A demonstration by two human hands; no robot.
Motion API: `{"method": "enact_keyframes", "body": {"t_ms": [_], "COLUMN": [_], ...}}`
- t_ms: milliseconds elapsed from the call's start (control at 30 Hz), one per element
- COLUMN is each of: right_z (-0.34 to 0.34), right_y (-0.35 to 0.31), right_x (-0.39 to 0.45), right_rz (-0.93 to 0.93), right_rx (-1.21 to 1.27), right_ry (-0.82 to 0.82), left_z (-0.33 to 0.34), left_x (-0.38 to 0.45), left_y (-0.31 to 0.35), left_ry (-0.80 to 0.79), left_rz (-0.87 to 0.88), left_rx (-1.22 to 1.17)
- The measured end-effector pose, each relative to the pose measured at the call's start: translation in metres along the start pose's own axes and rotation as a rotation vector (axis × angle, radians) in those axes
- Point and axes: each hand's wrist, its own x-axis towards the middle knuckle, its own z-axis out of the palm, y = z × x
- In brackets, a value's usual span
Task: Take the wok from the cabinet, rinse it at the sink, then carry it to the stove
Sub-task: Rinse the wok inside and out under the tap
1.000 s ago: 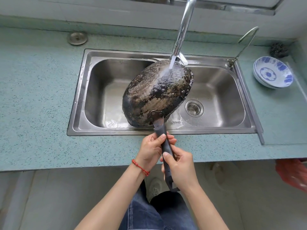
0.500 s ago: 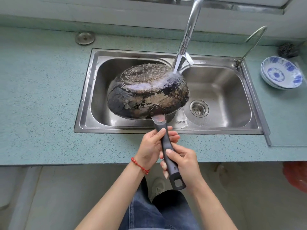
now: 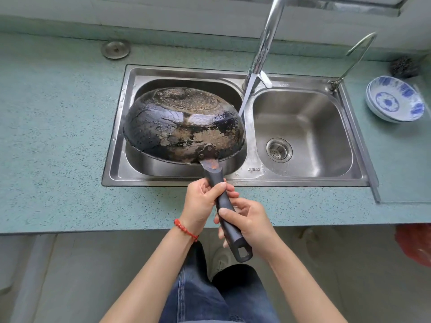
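Note:
A blackened, worn wok point(image 3: 184, 127) is held upside down over the left basin of the steel double sink point(image 3: 235, 180), its dimpled underside facing up and wet. Its black handle point(image 3: 226, 213) points toward me. My left hand point(image 3: 205, 206) grips the handle near the wok; my right hand point(image 3: 248, 222) grips it lower down, near the end loop. Water streams from the tall chrome faucet point(image 3: 265, 43) and lands at the wok's right rim, beside the divider between the basins.
The sink is set in a speckled green countertop point(image 3: 58, 148). Stacked blue-and-white bowls point(image 3: 395, 101) sit to the right, with a dark scrubber point(image 3: 403, 66) behind them and a thin second tap point(image 3: 354, 57) at the sink's corner. The right basin holds only its drain strainer point(image 3: 279, 149).
The wok has swung left and flattened from a steep tilt to bottom-up over the left basin. The stream now meets its right rim instead of its middle. Both hands keep their grip.

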Motion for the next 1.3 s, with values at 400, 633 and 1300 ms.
{"method": "enact_keyframes", "body": {"t_ms": [400, 633, 1300], "right_z": [0.016, 0.021, 0.003], "right_y": [0.006, 0.008, 0.014], "right_x": [0.002, 0.003, -0.010], "right_rz": [-0.082, -0.106, -0.023], "right_rx": [-0.266, -0.213, -0.035], "right_ry": [0.313, 0.299, 0.060], "left_z": [0.006, 0.000, 0.001], "left_x": [-0.002, -0.001, -0.005], "left_y": [0.006, -0.002, -0.002], "left_ry": [0.009, -0.021, -0.106], "left_rz": [0.046, -0.128, -0.309], "left_rx": [0.073, -0.268, -0.462]}}
